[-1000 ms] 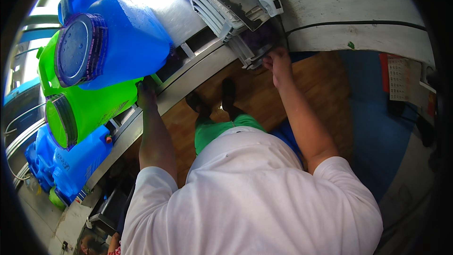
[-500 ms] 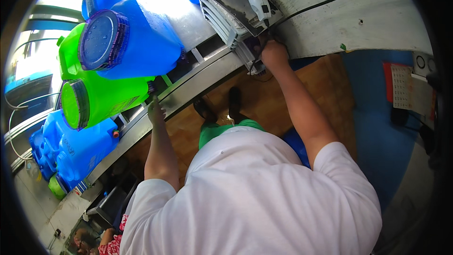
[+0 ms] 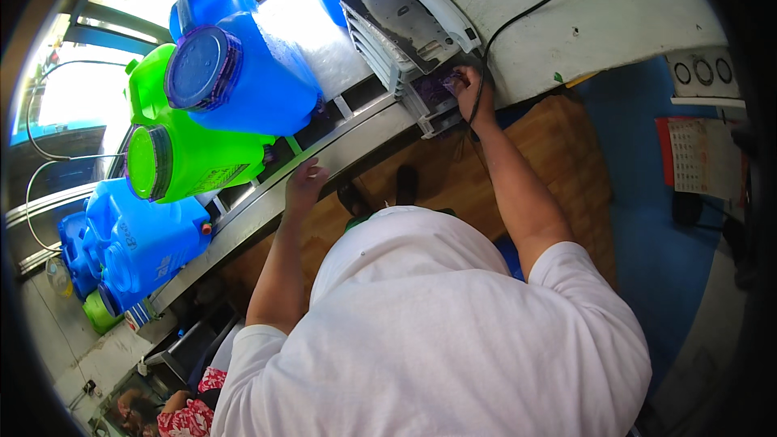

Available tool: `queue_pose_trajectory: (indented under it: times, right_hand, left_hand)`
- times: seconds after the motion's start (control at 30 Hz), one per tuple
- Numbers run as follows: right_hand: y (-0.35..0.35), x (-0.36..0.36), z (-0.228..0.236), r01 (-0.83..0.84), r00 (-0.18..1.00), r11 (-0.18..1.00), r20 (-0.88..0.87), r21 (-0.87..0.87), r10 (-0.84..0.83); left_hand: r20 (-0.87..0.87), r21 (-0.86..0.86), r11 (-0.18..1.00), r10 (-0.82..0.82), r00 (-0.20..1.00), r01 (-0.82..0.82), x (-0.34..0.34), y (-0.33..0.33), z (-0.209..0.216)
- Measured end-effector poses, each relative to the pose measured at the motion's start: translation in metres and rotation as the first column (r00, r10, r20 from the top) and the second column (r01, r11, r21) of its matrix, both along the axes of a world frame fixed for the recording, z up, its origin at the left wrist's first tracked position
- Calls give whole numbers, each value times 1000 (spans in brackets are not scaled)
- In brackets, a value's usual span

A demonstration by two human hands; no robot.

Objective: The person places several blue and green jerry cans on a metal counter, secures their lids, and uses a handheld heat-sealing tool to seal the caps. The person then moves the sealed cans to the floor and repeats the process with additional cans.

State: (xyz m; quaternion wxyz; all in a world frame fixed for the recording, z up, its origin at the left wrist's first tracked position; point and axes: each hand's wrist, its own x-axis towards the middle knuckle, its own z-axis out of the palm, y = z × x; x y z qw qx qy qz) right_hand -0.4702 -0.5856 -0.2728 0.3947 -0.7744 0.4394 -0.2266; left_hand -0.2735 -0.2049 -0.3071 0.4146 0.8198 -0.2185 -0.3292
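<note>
My right hand is at the open side of a stacked white plastic drawer unit. Its fingers are pinched on a crinkled purple plastic piece, and more purple plastic lies in the compartment beside it. My left hand hangs bent in the air by the metal counter's edge, fingers apart and holding nothing. Nearest to it is a bright green water jug lying on its side. A blue water jug with a round, purple-banded cap lies just beyond.
A white hand-held appliance rests on the drawer unit, and a black cord passes by my right wrist. More blue jugs stand at left on the metal counter. Another person's red patterned garment shows at lower left.
My right hand has come out of the compartment slightly, with purple plastic now visible at its fingers. My left hand has moved right, away from the green jug. The view has shifted slightly.
</note>
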Motion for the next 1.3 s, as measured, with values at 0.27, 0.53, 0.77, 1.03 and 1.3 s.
queue_pose_trajectory:
  times: [0.27,0.53,0.77,1.03,1.3]
  right_hand:
    - [2,-5,-22,-41,873,802,413,595,-261]
    - [4,-20,-4,-329,845,571,505,752,-178]
    - [3,-51,-3,-299,768,296,413,907,-489]
    - [23,-96,21,100,992,920,30,380,-120]
    - [97,-16,113,-421,789,411,550,809,-275]
  left_hand:
    - [35,-154,951,-267,963,270,-55,-168,80]
    - [-159,-83,984,-170,973,159,-77,-274,60]
    - [-476,-165,986,-100,874,22,-59,-251,66]
    - [-634,-253,962,-85,769,-103,-50,-223,112]
    - [-646,-485,838,-150,749,-251,-48,-204,146]
